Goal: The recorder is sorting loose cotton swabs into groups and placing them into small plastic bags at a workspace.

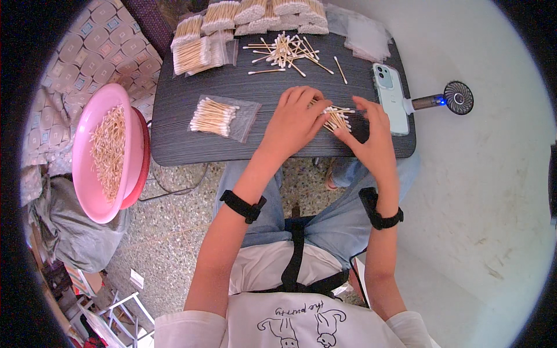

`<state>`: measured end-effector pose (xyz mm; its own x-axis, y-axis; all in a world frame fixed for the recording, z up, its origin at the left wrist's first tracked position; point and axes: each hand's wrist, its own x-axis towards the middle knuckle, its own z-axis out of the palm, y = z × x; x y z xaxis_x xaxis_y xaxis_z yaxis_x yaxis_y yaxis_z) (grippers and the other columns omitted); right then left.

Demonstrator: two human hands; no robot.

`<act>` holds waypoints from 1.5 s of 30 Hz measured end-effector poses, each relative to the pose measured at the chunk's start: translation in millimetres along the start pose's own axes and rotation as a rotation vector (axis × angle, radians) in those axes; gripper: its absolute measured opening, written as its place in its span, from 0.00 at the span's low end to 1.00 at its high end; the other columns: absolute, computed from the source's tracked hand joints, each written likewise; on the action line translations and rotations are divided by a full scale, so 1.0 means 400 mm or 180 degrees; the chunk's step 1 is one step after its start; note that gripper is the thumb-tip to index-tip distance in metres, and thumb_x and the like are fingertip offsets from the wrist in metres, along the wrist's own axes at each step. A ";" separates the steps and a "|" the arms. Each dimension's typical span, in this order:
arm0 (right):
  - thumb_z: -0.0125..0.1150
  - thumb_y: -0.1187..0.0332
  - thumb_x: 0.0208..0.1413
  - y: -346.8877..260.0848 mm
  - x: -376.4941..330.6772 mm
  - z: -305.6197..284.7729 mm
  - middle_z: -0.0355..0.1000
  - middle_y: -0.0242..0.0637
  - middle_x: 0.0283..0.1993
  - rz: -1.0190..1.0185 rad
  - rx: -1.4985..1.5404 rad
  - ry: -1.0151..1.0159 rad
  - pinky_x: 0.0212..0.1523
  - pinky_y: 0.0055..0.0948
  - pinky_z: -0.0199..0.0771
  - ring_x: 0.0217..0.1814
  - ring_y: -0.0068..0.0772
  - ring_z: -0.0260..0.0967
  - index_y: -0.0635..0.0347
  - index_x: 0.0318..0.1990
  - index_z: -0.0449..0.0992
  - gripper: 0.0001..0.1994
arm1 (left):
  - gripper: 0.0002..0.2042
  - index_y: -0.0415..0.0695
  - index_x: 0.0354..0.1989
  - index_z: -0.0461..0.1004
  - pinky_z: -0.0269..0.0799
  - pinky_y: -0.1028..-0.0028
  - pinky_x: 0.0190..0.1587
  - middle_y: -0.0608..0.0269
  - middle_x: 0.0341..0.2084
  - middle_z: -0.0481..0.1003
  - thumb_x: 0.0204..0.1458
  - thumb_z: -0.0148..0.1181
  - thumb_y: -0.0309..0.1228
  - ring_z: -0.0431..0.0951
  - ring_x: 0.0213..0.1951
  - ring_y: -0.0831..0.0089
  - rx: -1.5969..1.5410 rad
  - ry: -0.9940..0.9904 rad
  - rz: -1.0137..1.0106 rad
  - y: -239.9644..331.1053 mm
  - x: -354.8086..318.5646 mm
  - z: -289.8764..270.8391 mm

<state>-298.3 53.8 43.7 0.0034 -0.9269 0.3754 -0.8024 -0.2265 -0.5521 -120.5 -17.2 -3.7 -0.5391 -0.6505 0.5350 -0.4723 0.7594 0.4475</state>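
Observation:
A small bundle of cotton swabs (337, 120) lies at the front right of the dark table, between my hands. My left hand (297, 116) is curled over its left end, fingers closed on the swabs. Around the right end is my right hand (376, 136), thumb and fingers spread wide; its thumb tip reaches the bundle's near edge. One swab sits crosswise on top, pointing right. To the left rests a clear plastic bag (246, 120) filled with swabs (212, 117). Farther back, loose swabs (284, 51) are scattered in a pile, with a single swab (340, 70) apart from it.
Filled swab bags (252, 14) are stacked along the table's far edge, beside clear bags (368, 37). A phone (392, 95) and a small fan (458, 97) are at the right edge. Left of the table stands a pink basin (87, 174) of swabs. A wall (481, 191) borders the right.

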 end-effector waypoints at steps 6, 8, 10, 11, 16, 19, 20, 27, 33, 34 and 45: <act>0.69 0.67 0.47 0.002 -0.029 -0.022 0.69 0.41 0.37 0.0793 -0.0160 -0.0430 0.41 0.35 0.70 0.40 0.41 0.70 0.61 0.47 0.73 0.19 | 0.13 0.46 0.46 0.76 0.63 0.61 0.55 0.60 0.42 0.71 0.54 0.58 0.35 0.69 0.50 0.59 0.0084 0.0040 -0.0046 0.000 0.003 0.006; 0.67 0.70 0.49 0.008 -0.027 -0.018 0.70 0.39 0.32 0.1019 0.0144 -0.0391 0.35 0.33 0.70 0.34 0.37 0.71 0.61 0.41 0.76 0.12 | 0.13 0.46 0.47 0.76 0.64 0.61 0.53 0.60 0.41 0.71 0.54 0.59 0.35 0.69 0.49 0.59 0.0117 0.0048 -0.0033 0.000 0.003 0.006; 0.66 0.70 0.50 0.004 -0.022 -0.015 0.71 0.39 0.32 0.0976 0.0107 -0.0330 0.33 0.32 0.70 0.32 0.36 0.71 0.61 0.39 0.77 0.09 | 0.13 0.47 0.47 0.76 0.64 0.61 0.53 0.60 0.41 0.71 0.54 0.58 0.35 0.69 0.49 0.59 0.0093 0.0055 -0.0032 0.002 0.003 0.005; 0.64 0.71 0.52 0.003 -0.019 -0.013 0.72 0.39 0.32 0.0932 0.0068 -0.0267 0.32 0.31 0.70 0.31 0.35 0.70 0.61 0.37 0.78 0.07 | 0.13 0.47 0.47 0.76 0.64 0.62 0.53 0.60 0.41 0.71 0.55 0.58 0.35 0.69 0.49 0.60 0.0068 0.0065 -0.0030 0.003 0.003 0.004; 0.62 0.70 0.53 0.020 -0.013 -0.002 0.73 0.39 0.33 0.0606 0.0030 -0.0186 0.36 0.34 0.71 0.34 0.39 0.71 0.60 0.38 0.80 0.07 | 0.13 0.47 0.47 0.76 0.64 0.62 0.53 0.61 0.42 0.71 0.55 0.57 0.34 0.68 0.49 0.60 0.0090 0.0028 -0.0057 0.002 0.002 0.004; 0.62 0.71 0.53 0.027 -0.011 0.007 0.73 0.39 0.34 0.0355 -0.0054 -0.0149 0.38 0.36 0.72 0.35 0.42 0.71 0.59 0.39 0.81 0.07 | 0.12 0.48 0.48 0.75 0.63 0.62 0.54 0.62 0.43 0.71 0.56 0.56 0.33 0.68 0.50 0.61 0.0097 0.0014 -0.0044 0.002 0.001 0.003; 0.62 0.71 0.53 0.027 -0.009 0.010 0.72 0.39 0.35 0.0269 -0.0066 -0.0167 0.40 0.36 0.72 0.36 0.43 0.72 0.59 0.40 0.81 0.08 | 0.12 0.48 0.48 0.75 0.63 0.62 0.54 0.63 0.43 0.71 0.56 0.56 0.33 0.68 0.51 0.61 0.0129 -0.0007 -0.0043 0.002 0.001 0.003; 0.61 0.75 0.53 0.037 -0.003 0.036 0.72 0.41 0.36 -0.0026 0.0016 0.0003 0.39 0.35 0.72 0.35 0.42 0.72 0.60 0.42 0.80 0.09 | 0.11 0.46 0.44 0.76 0.63 0.62 0.55 0.63 0.41 0.70 0.52 0.60 0.30 0.68 0.49 0.62 0.0131 0.0044 0.0051 0.002 0.003 0.001; 0.60 0.79 0.53 0.039 0.001 0.049 0.73 0.42 0.39 0.0421 0.0699 0.0217 0.41 0.30 0.75 0.39 0.37 0.75 0.64 0.45 0.77 0.12 | 0.11 0.47 0.47 0.74 0.63 0.61 0.56 0.64 0.45 0.73 0.55 0.56 0.30 0.68 0.51 0.60 0.0034 -0.0030 -0.0069 0.000 0.003 0.002; 0.60 0.80 0.53 0.041 0.002 0.054 0.73 0.43 0.39 0.0397 0.0859 0.0209 0.43 0.30 0.75 0.40 0.37 0.75 0.64 0.45 0.77 0.12 | 0.11 0.47 0.46 0.74 0.63 0.60 0.56 0.64 0.46 0.73 0.55 0.56 0.30 0.68 0.52 0.60 0.0043 -0.0052 -0.0065 0.001 0.005 0.002; 0.65 0.68 0.52 0.026 0.023 0.077 0.70 0.46 0.55 -0.0378 0.0157 0.0181 0.61 0.39 0.64 0.60 0.46 0.66 0.60 0.55 0.72 0.22 | 0.12 0.45 0.48 0.73 0.64 0.60 0.55 0.61 0.44 0.74 0.55 0.56 0.29 0.69 0.50 0.59 -0.0114 0.0019 -0.0106 -0.011 0.002 0.006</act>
<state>-288.3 33.9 18.4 0.0617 -0.8746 0.4809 -0.7680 -0.3493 -0.5367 -120.5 -21.0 -6.7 -0.5192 -0.6754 0.5237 -0.4645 0.7374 0.4904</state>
